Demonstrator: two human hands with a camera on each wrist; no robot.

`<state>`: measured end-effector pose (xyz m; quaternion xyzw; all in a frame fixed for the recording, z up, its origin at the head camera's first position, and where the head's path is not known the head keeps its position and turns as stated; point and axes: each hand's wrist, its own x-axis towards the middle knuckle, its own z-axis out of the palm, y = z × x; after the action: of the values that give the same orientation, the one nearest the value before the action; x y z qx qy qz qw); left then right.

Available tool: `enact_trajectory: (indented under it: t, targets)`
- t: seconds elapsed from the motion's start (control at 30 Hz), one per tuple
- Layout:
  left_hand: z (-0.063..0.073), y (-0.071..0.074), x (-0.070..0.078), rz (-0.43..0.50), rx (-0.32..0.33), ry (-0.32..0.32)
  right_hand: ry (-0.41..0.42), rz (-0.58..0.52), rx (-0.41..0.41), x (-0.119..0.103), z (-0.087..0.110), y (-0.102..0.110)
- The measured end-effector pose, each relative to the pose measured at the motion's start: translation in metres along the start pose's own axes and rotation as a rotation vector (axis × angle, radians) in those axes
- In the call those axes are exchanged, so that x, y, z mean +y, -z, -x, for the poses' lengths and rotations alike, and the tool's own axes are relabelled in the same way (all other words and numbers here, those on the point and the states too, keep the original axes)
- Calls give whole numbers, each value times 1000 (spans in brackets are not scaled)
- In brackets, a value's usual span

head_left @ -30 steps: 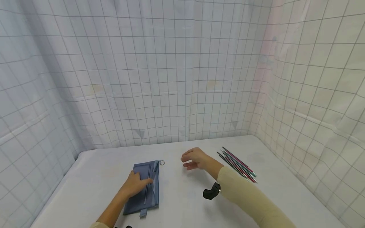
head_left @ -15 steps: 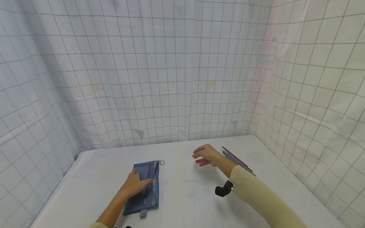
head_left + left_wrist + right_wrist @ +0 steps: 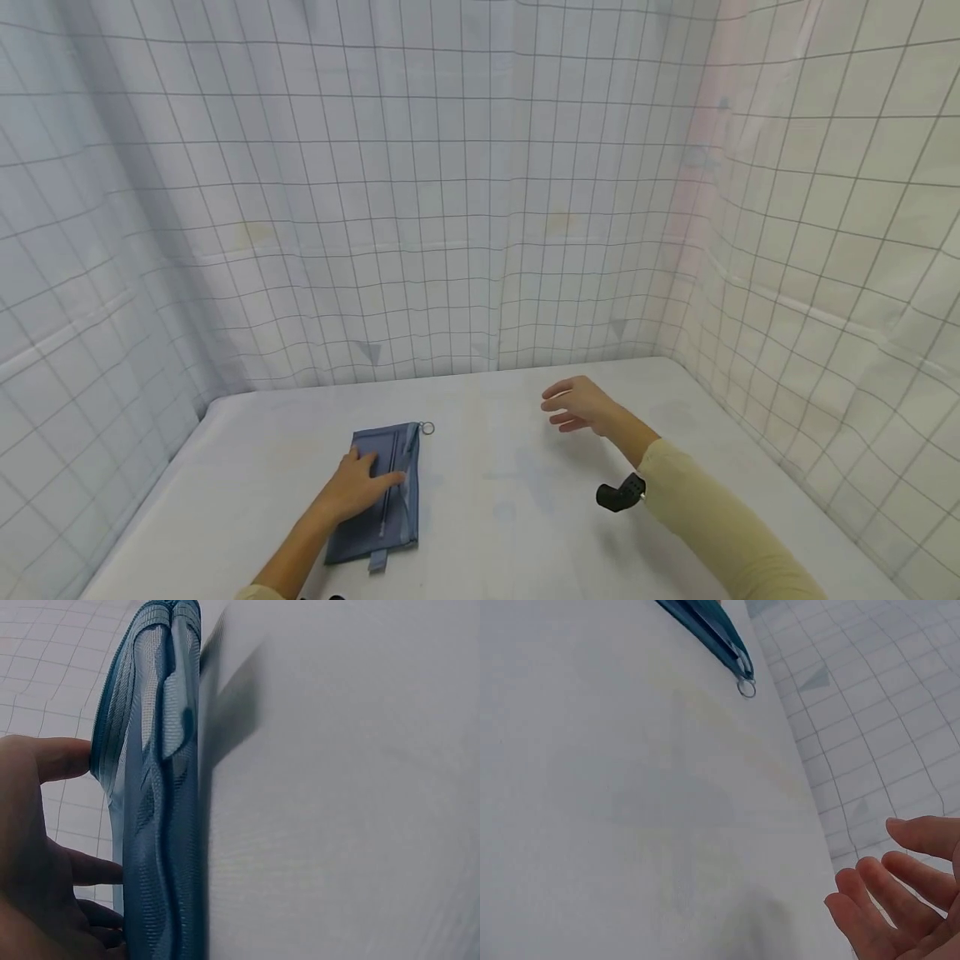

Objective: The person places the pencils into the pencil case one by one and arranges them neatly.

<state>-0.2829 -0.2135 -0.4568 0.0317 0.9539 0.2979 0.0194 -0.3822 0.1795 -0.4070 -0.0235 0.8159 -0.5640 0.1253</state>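
Note:
A flat blue zip pouch (image 3: 375, 521) lies on the white table at the left, a metal ring (image 3: 427, 427) at its far corner. My left hand (image 3: 352, 490) rests on top of it, thumb and fingers spread. In the left wrist view the pouch (image 3: 169, 810) appears edge-on, with the thumb and fingertips touching its upper face. Raised over the table's right half is my right hand (image 3: 581, 404), fingers loosely bent and holding nothing. The right wrist view has this hand (image 3: 900, 896) at lower right. The pencils are hidden behind my right hand and forearm.
The white table (image 3: 480, 517) ends at a far edge, where a white gridded curtain (image 3: 420, 208) hangs. More curtain encloses the left and right sides. A black wrist camera (image 3: 621, 493) juts from the right sleeve.
My right hand has moved to the right, from the table's middle to above the pencils, covering them in the head view. The left hand and the pouch have stayed put.

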Motion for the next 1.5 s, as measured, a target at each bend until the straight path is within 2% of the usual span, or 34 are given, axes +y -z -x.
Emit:
enact_trajectory:
  t: [0.23,0.5,0.7,0.93,1.1,1.27,1.37,1.5]
  targets:
    - [-1,0,0,-1,0,5,8,13,2,16,-5,26]
    - [0,0,1,4,-4,23,-2,83,38,33,-10,52]
    - [0,1,1,15,-4,21,-8,168,69,42,-5,65]
    - [0,1,0,26,-8,13,-71,256,101,50,-1,73]
    - [-1,-1,-2,25,-5,11,-76,276,88,56,2,75]
    - [0,-1,-1,23,-5,16,-36,308,67,62,5,74]
    - [0,-1,-1,20,-4,18,-4,347,89,67,3,72]
    - [-1,0,-1,27,-6,18,65,481,125,71,1,66]
